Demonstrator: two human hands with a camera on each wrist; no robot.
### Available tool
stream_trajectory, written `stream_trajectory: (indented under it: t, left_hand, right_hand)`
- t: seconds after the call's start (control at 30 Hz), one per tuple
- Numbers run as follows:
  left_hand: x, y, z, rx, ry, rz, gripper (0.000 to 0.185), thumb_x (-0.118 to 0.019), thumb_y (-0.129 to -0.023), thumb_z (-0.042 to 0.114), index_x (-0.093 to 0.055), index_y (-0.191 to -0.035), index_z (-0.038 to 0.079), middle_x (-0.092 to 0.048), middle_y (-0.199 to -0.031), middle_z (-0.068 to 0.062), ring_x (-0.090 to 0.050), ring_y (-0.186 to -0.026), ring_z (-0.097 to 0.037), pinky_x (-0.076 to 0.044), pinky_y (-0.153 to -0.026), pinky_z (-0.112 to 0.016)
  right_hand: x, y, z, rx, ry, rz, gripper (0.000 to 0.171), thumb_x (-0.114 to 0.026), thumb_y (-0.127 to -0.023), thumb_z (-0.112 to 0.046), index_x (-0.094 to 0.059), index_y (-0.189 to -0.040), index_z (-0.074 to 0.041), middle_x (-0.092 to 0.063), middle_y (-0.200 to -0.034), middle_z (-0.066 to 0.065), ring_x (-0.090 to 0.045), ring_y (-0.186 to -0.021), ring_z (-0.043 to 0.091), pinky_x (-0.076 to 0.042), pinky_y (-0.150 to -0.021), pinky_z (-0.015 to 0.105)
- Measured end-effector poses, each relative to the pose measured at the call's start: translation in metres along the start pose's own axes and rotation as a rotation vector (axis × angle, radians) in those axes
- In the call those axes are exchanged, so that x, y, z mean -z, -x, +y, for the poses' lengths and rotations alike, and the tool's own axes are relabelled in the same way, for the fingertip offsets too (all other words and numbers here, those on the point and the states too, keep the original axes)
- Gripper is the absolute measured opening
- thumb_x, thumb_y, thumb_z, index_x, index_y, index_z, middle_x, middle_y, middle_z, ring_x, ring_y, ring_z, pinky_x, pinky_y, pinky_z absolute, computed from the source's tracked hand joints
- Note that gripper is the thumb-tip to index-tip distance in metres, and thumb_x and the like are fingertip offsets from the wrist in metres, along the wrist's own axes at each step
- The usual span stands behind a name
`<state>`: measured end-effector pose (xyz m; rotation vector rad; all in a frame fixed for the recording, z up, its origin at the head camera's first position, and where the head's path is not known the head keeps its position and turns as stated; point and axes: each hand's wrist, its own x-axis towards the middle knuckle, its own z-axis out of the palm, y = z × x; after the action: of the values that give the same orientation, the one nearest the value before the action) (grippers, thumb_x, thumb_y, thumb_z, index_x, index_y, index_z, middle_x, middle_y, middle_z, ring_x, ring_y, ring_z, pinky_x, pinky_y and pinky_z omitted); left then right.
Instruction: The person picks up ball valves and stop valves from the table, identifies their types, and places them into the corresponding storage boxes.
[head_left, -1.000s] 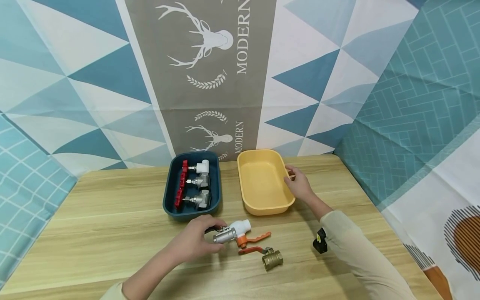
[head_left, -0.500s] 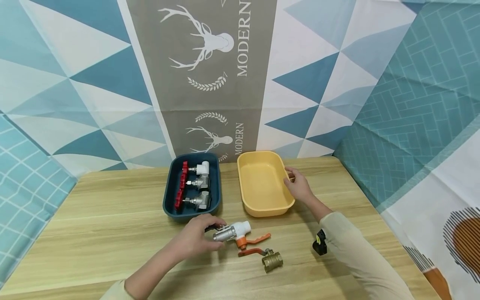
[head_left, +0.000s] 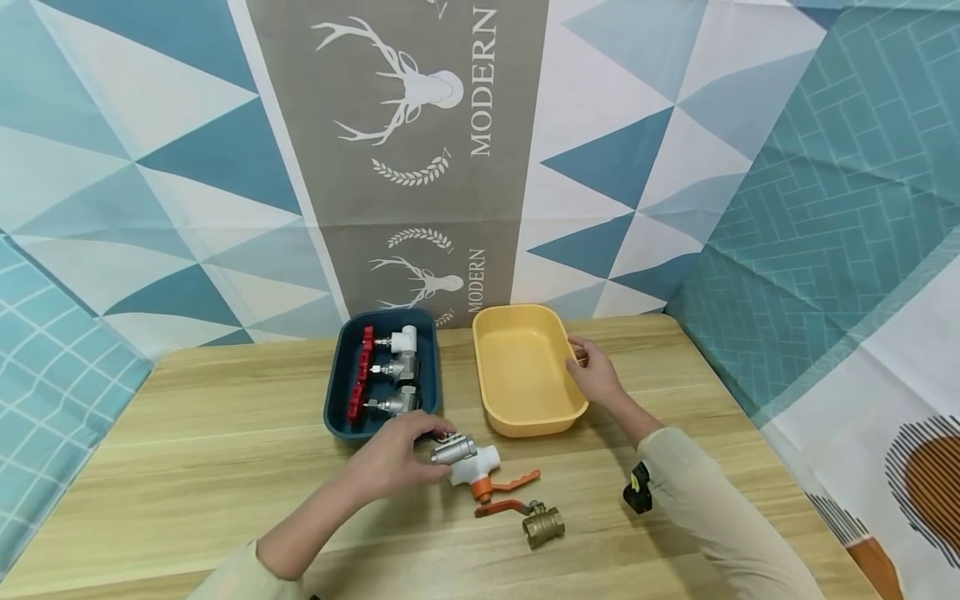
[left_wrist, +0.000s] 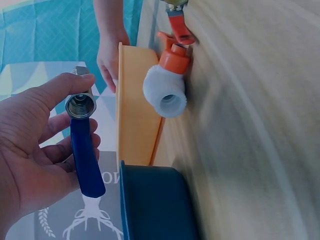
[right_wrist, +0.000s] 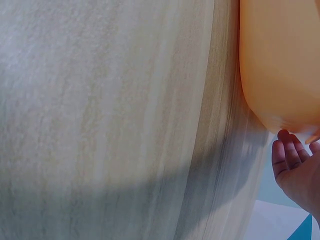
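The steel valve with a blue lever (head_left: 452, 451) is in the left hand (head_left: 393, 460), lifted just above the counter (head_left: 225, 450), near the middle and just on the near side of the dark blue tray (head_left: 335, 392). In the left wrist view the thumb and fingers (left_wrist: 60, 90) curl round the valve's threaded steel end (left_wrist: 80, 106), and the blue lever (left_wrist: 86, 160) lies along the palm.

Just to the right of it, touching or almost touching in the head view, lies a white valve with an orange lever (head_left: 480, 471) on the counter. A little nearer and to the right lies a brass valve with a red lever (head_left: 536, 521).

The dark blue tray holds 3 valves with red handwheels (head_left: 390, 371), set in a row from far to near, the handwheels toward the tray's left side. To its right stands a yellow tray (head_left: 558, 417), with a gap of bare wood between the 2 trays.

The right hand (head_left: 594, 372) rests against the right rim of the yellow tray, its fingers bent at the edge; whether they clasp the rim or only touch it I cannot tell. In the right wrist view the fingertips (right_wrist: 286, 152) lie just beside the tray's outer wall (right_wrist: 275, 75).

A small black object (head_left: 638, 490) sits by the right forearm, near the right side of the counter. Behind the counter hangs a patterned cloth (head_left: 420, 150) with blue triangles, a deer head and the word MODERN.
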<state>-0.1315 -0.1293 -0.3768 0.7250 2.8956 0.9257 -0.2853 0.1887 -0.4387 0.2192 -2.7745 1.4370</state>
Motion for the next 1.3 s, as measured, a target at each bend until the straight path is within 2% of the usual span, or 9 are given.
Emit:
stream_trajectory:
  t: [0.2,0.5,0.73,0.93,1.3]
  left_hand:
    - [0.003,-0.009,0.005,0.021,-0.013,0.004,0.038,-0.079,-0.073,0.026,-0.066,-0.107,0.017,-0.063,-0.1,0.005,-0.056,-0.089,-0.016,-0.048,-0.077,-0.03]
    - [0.006,-0.019,0.01,0.094,0.0,-0.01,0.039,-0.078,-0.074,0.028,-0.065,-0.109,0.019,-0.062,-0.102,0.005,-0.051,-0.087,-0.011,-0.048,-0.079,-0.031]
    - [0.008,-0.027,0.009,0.102,0.018,-0.026,0.039,-0.079,-0.074,0.029,-0.065,-0.109,0.018,-0.063,-0.102,0.004,-0.055,-0.093,-0.018,-0.048,-0.084,-0.035]
    - [0.011,-0.034,0.012,0.13,0.033,-0.02,0.039,-0.079,-0.074,0.028,-0.065,-0.109,0.018,-0.062,-0.103,0.005,-0.055,-0.093,-0.018,-0.049,-0.085,-0.034]
    - [0.017,-0.05,0.012,0.063,-0.002,0.006,0.038,-0.077,-0.075,0.027,-0.065,-0.109,0.015,-0.064,-0.102,0.002,-0.056,-0.093,-0.018,-0.048,-0.084,-0.034]
  right_hand:
    - [0.0,0.0,0.001,0.005,-0.002,0.005,0.045,-0.05,-0.095,-0.011,-0.041,-0.139,-0.002,-0.053,-0.116,0.022,-0.05,-0.096,0.027,-0.045,-0.075,0.031]
    - [-0.001,-0.001,0.001,0.017,-0.008,0.016,0.045,-0.05,-0.095,-0.011,-0.041,-0.138,-0.001,-0.054,-0.114,0.022,-0.052,-0.095,0.028,-0.047,-0.074,0.03]
    - [-0.001,-0.001,0.001,-0.002,-0.018,0.014,0.044,-0.05,-0.095,-0.01,-0.042,-0.138,-0.002,-0.054,-0.113,0.021,-0.051,-0.093,0.026,-0.046,-0.072,0.028]
    - [0.0,0.0,0.001,-0.01,-0.021,0.019,0.044,-0.05,-0.095,-0.01,-0.042,-0.138,-0.003,-0.053,-0.113,0.021,-0.05,-0.093,0.025,-0.046,-0.071,0.027]
    - [-0.001,0.0,0.0,-0.004,-0.021,0.024,0.044,-0.051,-0.095,-0.01,-0.042,-0.138,-0.003,-0.054,-0.113,0.021,-0.051,-0.094,0.026,-0.047,-0.073,0.028]
